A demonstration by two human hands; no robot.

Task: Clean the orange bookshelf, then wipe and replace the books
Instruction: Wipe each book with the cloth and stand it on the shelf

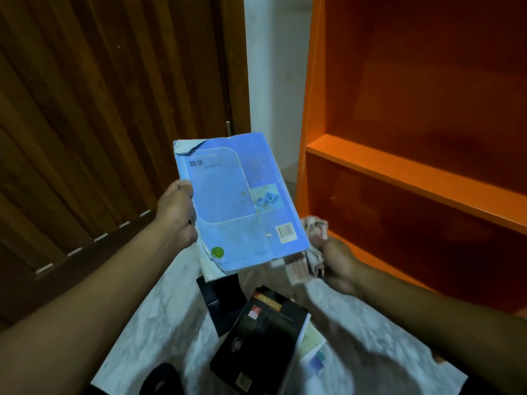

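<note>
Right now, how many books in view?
4, maybe more hidden. A blue book in the left hand; on the floor a black book, a dark one behind it, and a pale one poking out from under its right edge.

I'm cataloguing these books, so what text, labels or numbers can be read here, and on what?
"数学": on the worn light-blue paperback book, upper left of its cover.
Smaller print beside it, its barcode label: too blurred.
Orange title strip on the black book on the floor: unreadable.
</note>
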